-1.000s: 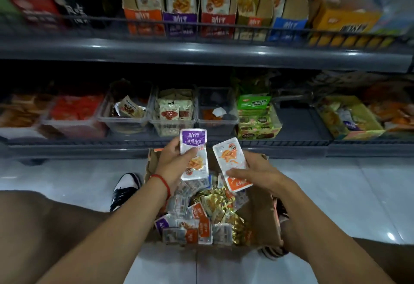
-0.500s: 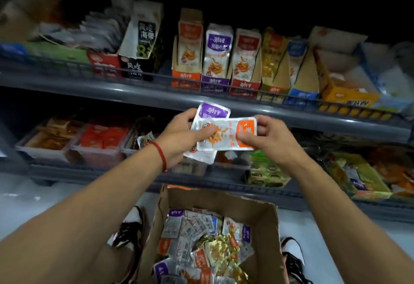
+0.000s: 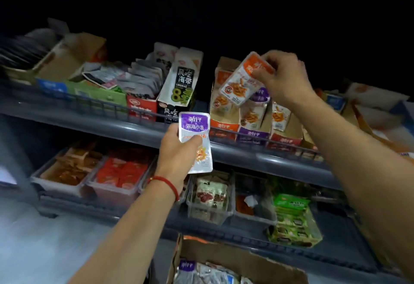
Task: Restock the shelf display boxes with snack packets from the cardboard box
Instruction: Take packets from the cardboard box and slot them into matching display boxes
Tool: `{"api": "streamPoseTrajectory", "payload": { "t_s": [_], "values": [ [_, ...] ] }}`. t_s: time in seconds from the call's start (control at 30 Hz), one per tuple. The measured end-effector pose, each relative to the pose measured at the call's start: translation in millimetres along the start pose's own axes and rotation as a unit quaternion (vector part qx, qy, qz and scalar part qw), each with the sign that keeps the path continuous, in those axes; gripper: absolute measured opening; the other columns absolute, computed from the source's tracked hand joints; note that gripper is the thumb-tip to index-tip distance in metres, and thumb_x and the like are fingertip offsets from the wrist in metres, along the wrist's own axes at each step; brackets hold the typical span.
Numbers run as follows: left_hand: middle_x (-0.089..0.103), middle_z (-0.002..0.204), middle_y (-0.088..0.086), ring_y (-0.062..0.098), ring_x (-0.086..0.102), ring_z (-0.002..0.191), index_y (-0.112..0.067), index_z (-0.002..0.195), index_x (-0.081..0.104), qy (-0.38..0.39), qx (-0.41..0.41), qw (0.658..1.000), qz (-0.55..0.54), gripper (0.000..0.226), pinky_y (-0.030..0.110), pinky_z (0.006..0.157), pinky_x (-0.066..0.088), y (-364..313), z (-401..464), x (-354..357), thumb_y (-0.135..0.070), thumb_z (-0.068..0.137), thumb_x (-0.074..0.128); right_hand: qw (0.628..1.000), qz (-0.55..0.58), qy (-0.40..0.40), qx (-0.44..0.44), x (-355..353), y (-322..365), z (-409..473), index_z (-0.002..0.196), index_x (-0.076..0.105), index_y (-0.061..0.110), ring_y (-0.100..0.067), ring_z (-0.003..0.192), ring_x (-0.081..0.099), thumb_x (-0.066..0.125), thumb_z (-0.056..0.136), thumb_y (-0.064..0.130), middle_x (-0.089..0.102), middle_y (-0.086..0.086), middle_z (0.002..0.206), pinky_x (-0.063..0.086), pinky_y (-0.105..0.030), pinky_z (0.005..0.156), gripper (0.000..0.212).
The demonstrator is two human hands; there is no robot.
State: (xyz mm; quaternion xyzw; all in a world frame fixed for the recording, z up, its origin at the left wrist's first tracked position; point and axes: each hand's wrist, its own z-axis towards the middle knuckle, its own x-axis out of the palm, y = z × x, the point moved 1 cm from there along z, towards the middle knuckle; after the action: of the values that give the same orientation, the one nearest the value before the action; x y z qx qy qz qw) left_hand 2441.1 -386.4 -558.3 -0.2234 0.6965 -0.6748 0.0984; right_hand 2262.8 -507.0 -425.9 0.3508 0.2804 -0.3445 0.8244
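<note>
The right hand (image 3: 281, 77) pinches an orange packet (image 3: 243, 82) by its top, tilted over the orange box (image 3: 224, 113) at the upper shelf's front edge, likely to drop it in. The left hand (image 3: 177, 151) grips a purple packet (image 3: 195, 136) below, waiting for the purple box (image 3: 254, 124). The cardboard box (image 3: 235, 259) sits on the floor.

The purple-topped packet (image 3: 195, 142) in the left hand (image 3: 177, 154) reads 劲仔 over 深海小鱼, the black display box (image 3: 179, 89) shows 风吃海带 and a big 8.
</note>
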Motion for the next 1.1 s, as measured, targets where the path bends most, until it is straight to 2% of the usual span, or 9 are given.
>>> {"api": "streamPoseTrajectory", "payload": {
  "t_s": [0.13, 0.27, 0.4, 0.57, 0.73, 0.93, 1.03, 1.1],
  "values": [
    [0.075, 0.098, 0.002, 0.022, 0.074, 0.087, -0.025, 0.104, 0.064, -0.005, 0.006, 1.0, -0.015, 0.027, 0.041, 0.076, 0.062, -8, 6, -3, -0.003, 0.089, 0.064, 0.993, -0.092, 0.056, -0.037, 32, 11, 34, 0.132, 0.062, 0.016, -0.026, 0.116, 0.063, 0.064, 0.099, 0.03, 0.066, -0.01, 0.127, 0.054, -0.042, 0.094, 0.037],
    [0.075, 0.101, 0.004, 0.024, 0.073, 0.088, -0.022, 0.11, 0.065, -0.002, 0.0, 0.999, -0.033, 0.029, 0.04, 0.072, 0.062, -11, 7, -4, -0.004, 0.088, 0.064, 0.976, -0.167, 0.135, -0.038, 61, 9, 50, 0.135, 0.058, 0.019, -0.029, 0.117, 0.062, 0.067, 0.096, 0.028, 0.065, -0.009, 0.128, 0.054, -0.046, 0.096, 0.041],
    [0.074, 0.102, 0.002, 0.021, 0.073, 0.088, -0.024, 0.109, 0.064, 0.005, -0.011, 0.999, -0.03, 0.026, 0.037, 0.07, 0.062, -12, 7, -4, -0.007, 0.089, 0.065, 0.968, -0.186, 0.167, -0.018, 78, 4, 54, 0.132, 0.058, 0.023, -0.028, 0.116, 0.062, 0.066, 0.096, 0.03, 0.064, -0.006, 0.126, 0.053, -0.046, 0.096, 0.037],
    [0.073, 0.102, 0.001, 0.019, 0.073, 0.088, -0.024, 0.107, 0.063, 0.012, -0.023, 0.999, -0.03, 0.023, 0.031, 0.061, 0.06, -14, 4, -3, -0.008, 0.09, 0.065, 0.961, -0.226, 0.156, -0.01, 82, -1, 58, 0.131, 0.056, 0.019, -0.032, 0.118, 0.06, 0.065, 0.097, 0.032, 0.062, -0.011, 0.128, 0.051, -0.047, 0.099, 0.038],
    [0.073, 0.102, 0.001, 0.02, 0.073, 0.088, -0.024, 0.106, 0.062, 0.019, -0.029, 0.999, -0.028, 0.022, 0.034, 0.064, 0.062, -13, 2, 0, -0.009, 0.09, 0.065, 0.954, -0.261, 0.143, -0.044, 79, 0, 58, 0.131, 0.054, 0.017, -0.036, 0.122, 0.055, 0.062, 0.098, 0.025, 0.056, -0.015, 0.133, 0.048, -0.048, 0.102, 0.034],
    [0.073, 0.102, 0.002, 0.022, 0.073, 0.089, -0.024, 0.106, 0.062, 0.022, -0.034, 0.999, -0.026, 0.022, 0.039, 0.069, 0.063, -11, -1, 2, -0.008, 0.091, 0.064, 0.942, -0.302, 0.125, -0.078, 79, 5, 63, 0.133, 0.055, 0.016, -0.038, 0.121, 0.056, 0.058, 0.1, 0.019, 0.057, -0.017, 0.134, 0.049, -0.047, 0.098, 0.034],
    [0.073, 0.102, 0.003, 0.021, 0.073, 0.088, -0.024, 0.105, 0.062, 0.023, -0.029, 0.999, -0.022, 0.022, 0.033, 0.061, 0.061, -11, -2, 2, -0.007, 0.091, 0.063, 0.936, -0.324, 0.096, -0.099, 79, 7, 61, 0.131, 0.058, 0.011, -0.038, 0.12, 0.057, 0.062, 0.097, 0.015, 0.058, -0.018, 0.131, 0.051, -0.046, 0.097, 0.034],
    [0.074, 0.1, 0.001, 0.02, 0.073, 0.087, -0.026, 0.104, 0.063, 0.024, -0.023, 0.999, -0.015, 0.026, 0.03, 0.059, 0.059, -10, -2, 3, -0.003, 0.092, 0.061, 0.938, -0.321, 0.072, -0.112, 76, 9, 57, 0.125, 0.06, 0.009, -0.036, 0.111, 0.062, 0.063, 0.097, 0.014, 0.062, -0.017, 0.124, 0.054, -0.045, 0.088, 0.029]
  ]
}}
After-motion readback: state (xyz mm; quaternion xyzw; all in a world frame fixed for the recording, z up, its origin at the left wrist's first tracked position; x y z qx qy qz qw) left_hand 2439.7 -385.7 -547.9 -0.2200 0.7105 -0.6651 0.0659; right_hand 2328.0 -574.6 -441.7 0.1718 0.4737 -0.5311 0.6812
